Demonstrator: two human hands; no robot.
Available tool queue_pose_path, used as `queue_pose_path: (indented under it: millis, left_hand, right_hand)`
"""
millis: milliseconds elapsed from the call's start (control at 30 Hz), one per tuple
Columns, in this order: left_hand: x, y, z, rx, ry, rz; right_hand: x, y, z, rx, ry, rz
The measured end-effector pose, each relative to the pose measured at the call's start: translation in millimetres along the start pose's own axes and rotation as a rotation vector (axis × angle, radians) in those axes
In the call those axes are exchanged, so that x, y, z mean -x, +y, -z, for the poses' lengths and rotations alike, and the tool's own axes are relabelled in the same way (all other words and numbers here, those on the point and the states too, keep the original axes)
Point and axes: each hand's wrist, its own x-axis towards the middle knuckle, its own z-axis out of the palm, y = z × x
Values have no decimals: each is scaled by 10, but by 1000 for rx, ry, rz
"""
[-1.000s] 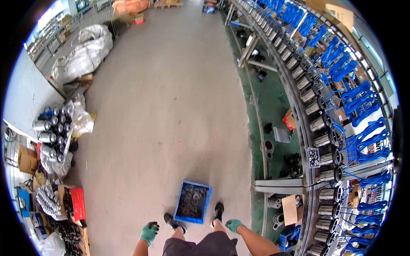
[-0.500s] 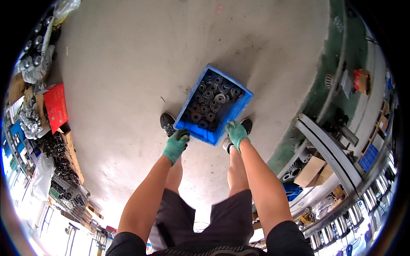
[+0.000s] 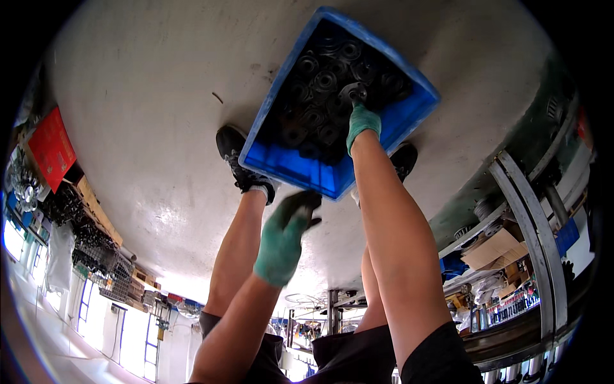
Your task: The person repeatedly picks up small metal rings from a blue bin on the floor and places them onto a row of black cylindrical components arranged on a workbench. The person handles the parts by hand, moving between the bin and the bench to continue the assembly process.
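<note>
A blue plastic crate (image 3: 256, 137) sits tilted at an angle on the floor between my feet, filled with dark round metal flanges (image 3: 325, 80) that have holes through their middles. My right hand (image 3: 364, 121), in a green glove with dark fingertips, reaches down inside it. Its fingers close on a lighter, shinier metal flange (image 3: 350, 91) on top of the pile; the glove partly hides the grip. My left hand (image 3: 284, 240), gloved the same way, hangs just in front of the crate's near edge. It is blurred, with thumb and fingers apart and nothing between them.
My shoes (image 3: 231, 150) flank the crate. At the left stand a red carton (image 3: 51, 148), heaps of dark metal parts (image 3: 77, 221) and a wire basket (image 3: 115, 275). On the right are a metal frame (image 3: 527, 237) and an open cardboard box (image 3: 495, 249).
Both hands have left the crate's near rim. The right one has gone forward into the crate onto a flange; the left has drawn back. My view is closer and tilted, so the crate looks larger.
</note>
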Motion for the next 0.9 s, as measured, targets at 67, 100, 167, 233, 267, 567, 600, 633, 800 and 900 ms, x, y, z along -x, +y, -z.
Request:
queue_pose_path:
  millis: [67,100,167,233,267,567,600,633,800,900]
  left_hand:
    - [348,11,33,-39,11,30]
    - [421,-18,78,-49,-1,31]
    - [381,-28,178,-103,-13,32]
    - [324,-13,245,-103,-8,14]
    - [248,26,255,-74,-8,-6]
    - [99,126,360,87,-57,-23]
    - [96,151,366,84,-58,-25]
    - [100,163,386,93,-61,-28]
    - [102,173,479,144,-52,-23]
    - [87,156,445,147,-77,4]
  right_hand:
    - [-23,226,-86,-21,30,175]
    - [-46,417,-140,35,33,278]
    - [-9,666,-225,151,35,496]
    - [213,713,-229,130,53,437]
    - [261,706,-218,166,49,408]
    - [254,652,-260,599,-16,781]
    - [219,662,-249,612,-64,825]
    - [225,640,-243,633,-108,873]
    - [448,622,-331,960,-79,823]
    - [273,833,-371,522,-153,802]
